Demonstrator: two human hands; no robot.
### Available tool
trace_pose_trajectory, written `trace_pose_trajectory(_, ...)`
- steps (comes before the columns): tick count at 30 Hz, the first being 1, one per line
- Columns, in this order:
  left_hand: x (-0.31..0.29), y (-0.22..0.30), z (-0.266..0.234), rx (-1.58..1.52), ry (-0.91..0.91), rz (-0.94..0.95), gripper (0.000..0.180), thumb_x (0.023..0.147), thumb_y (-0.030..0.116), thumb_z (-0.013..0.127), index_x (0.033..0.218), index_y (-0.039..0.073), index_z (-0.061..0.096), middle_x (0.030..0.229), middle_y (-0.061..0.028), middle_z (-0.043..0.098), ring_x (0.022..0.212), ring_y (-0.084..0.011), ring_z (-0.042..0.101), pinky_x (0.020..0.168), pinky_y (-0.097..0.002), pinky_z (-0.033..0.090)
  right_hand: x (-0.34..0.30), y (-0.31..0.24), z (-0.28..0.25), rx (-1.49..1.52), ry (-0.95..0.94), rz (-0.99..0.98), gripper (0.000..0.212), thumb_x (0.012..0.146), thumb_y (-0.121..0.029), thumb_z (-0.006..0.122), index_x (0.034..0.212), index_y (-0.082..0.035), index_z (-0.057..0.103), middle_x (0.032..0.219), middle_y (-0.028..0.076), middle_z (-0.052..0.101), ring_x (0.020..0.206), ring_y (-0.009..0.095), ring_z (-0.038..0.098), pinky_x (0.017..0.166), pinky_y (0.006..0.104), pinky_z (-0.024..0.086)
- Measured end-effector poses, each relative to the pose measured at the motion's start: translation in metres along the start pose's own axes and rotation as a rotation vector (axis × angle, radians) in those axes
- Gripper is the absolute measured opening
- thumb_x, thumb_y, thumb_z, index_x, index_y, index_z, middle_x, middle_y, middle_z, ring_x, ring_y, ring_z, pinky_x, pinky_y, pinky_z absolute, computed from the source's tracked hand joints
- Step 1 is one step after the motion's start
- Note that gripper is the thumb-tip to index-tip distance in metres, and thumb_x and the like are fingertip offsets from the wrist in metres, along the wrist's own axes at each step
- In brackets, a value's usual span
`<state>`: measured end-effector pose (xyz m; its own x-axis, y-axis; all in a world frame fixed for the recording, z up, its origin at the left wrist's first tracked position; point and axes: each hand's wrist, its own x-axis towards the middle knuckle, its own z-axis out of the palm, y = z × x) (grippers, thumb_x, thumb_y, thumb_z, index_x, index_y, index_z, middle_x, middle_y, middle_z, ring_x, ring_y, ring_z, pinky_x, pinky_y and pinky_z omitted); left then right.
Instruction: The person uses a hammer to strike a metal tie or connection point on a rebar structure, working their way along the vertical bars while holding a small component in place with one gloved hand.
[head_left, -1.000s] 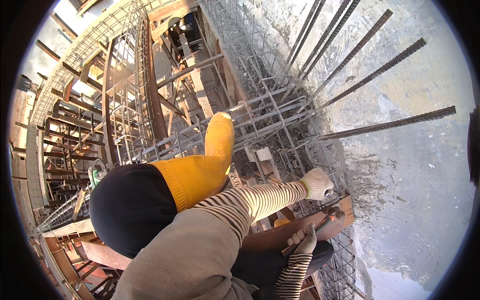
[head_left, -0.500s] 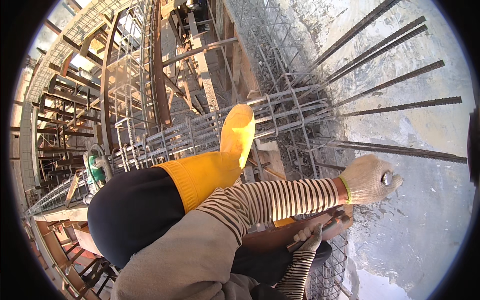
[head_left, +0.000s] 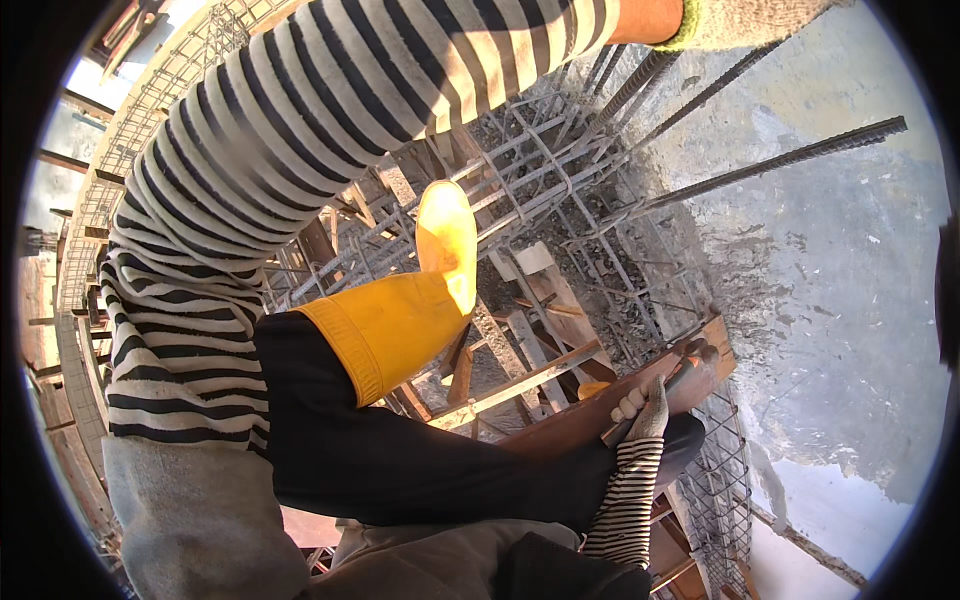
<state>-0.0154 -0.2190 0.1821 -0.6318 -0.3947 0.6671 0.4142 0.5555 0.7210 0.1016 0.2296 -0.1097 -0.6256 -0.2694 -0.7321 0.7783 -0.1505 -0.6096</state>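
My left arm, in a black-and-white striped sleeve, arches across the top of the view. My left hand (head_left: 755, 22), in a knitted off-white glove, is cut by the upper edge near the concrete wall; its fingers are out of sight. Lower right, my gloved right hand (head_left: 645, 408) wraps round the handle of a hammer (head_left: 682, 376). The hammer's head points up and right, over a reddish-brown board (head_left: 590, 412) beside my dark-trousered leg. Several ribbed steel bars (head_left: 780, 175) jut from the wall below my left hand.
A grey concrete wall (head_left: 820, 300) fills the right side. A rebar cage (head_left: 540, 190) runs toward it under my yellow boot (head_left: 447, 240). Timber pieces (head_left: 515, 385) cross a gap below. Wire mesh (head_left: 715, 470) stands at the lower right.
My left hand, earlier at the wall with a shiny round metal thing at its fingers, has swung up to the top edge. My right hand keeps the hammer; the view has shifted.
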Motion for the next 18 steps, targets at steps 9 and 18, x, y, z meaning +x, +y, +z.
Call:
trace_pose_trajectory(9,0.003,-0.047,0.009,0.080,-0.062,-0.105,0.038,0.100,0.038,0.066,0.084,0.004,0.074,0.062,-0.0094,0.066,0.055,-0.0168,0.062,0.051,-0.0371,0.048,0.001,0.001,0.006,-0.109,0.097,-0.002,0.044,0.100,-0.057,0.063,0.082,-0.021,0.047,0.062,-0.006,0.033,0.048,0.013,0.033,0.046,0.0329,0.034)
trace_pose_trajectory(18,0.004,-0.063,0.013,0.052,-0.072,-0.133,0.040,0.100,0.041,0.065,0.087,0.005,0.075,0.065,-0.0102,0.067,0.057,-0.0186,0.064,0.054,-0.0377,0.050,0.006,0.001,-0.005,-0.069,0.112,0.015,0.041,0.102,-0.054,0.062,0.085,-0.020,0.048,0.062,-0.004,0.035,0.047,0.014,0.034,0.045,0.0332,0.035)
